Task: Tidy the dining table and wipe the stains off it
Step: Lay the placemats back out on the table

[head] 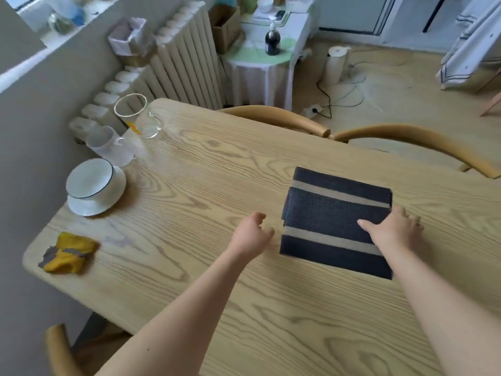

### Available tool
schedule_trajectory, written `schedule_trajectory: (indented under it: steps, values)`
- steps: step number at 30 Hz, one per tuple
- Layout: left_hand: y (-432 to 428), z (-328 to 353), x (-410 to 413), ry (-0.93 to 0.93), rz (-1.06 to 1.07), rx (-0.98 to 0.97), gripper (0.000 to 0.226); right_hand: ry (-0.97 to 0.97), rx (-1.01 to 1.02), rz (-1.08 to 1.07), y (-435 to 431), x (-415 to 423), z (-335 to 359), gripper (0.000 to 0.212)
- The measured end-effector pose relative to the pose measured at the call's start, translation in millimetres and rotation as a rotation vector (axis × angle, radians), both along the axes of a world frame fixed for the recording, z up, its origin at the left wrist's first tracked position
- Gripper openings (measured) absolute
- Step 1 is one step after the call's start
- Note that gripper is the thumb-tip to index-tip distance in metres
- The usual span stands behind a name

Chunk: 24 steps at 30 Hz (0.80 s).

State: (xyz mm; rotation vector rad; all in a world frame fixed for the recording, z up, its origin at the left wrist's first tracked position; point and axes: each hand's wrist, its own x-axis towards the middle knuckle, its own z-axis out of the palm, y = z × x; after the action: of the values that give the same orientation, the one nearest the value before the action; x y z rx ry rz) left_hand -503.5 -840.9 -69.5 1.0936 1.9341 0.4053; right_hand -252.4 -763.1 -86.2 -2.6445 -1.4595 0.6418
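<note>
Soft, limp striped cloth (336,213); I'd pinch its folded edge; right grip (393,229) flat on it, left grip (253,232) released, empty

Two bare arms in view: left forearm (189,308) and right forearm (436,308), both uncovered from wrist to frame edge. Left hand (253,232) bare, broad, with short rounded fingers and a distinct thumb. Right hand (393,227) bare likewise, knuckles faintly marked, fingertips softened by blur. One small dark spot (147,349) on left forearm, low in frame. Smooth on both arms; fine detail lost to wide-angle stretch near bottom corners. Nails too blurred to judge.
</note>
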Motion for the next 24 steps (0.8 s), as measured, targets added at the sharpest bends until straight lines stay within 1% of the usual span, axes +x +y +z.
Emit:
schedule_trajectory:
  steps: [3,7,10,13,14,17,18,20,22,24]
  values:
    - [6,-10,17,-0.039,-0.027,-0.080,0.058,0.118,0.038,-0.059,3,3,-3,0.079]
    - [10,-16,25,-0.032,-0.024,-0.069,0.059,0.150,0.080,-0.062,8,4,4,0.066]
    - [8,-17,23,-0.070,0.012,-0.032,0.053,0.096,0.164,0.000,3,6,8,0.049]
    - [3,-19,20,-0.077,0.015,-0.003,0.048,0.013,0.260,0.074,-2,12,15,0.025]
    - [2,-19,21,-0.068,0.018,0.008,0.045,-0.015,0.295,0.105,-1,14,18,0.022]
    - [0,-15,17,-0.033,0.031,0.064,0.040,-0.057,0.427,0.201,-2,13,32,0.027]
    - [-1,-13,15,-0.024,0.040,0.078,0.039,-0.037,0.467,0.221,-2,9,39,0.027]
    - [-5,-9,10,-0.001,0.066,0.107,0.038,0.067,0.514,0.299,-4,-8,53,0.025]
    - [-12,-4,2,0.030,0.113,0.149,0.038,0.230,0.519,0.382,-10,-34,66,0.025]
    - [-19,2,-8,0.080,0.142,0.225,0.038,0.399,0.482,0.401,-18,-65,75,0.022]
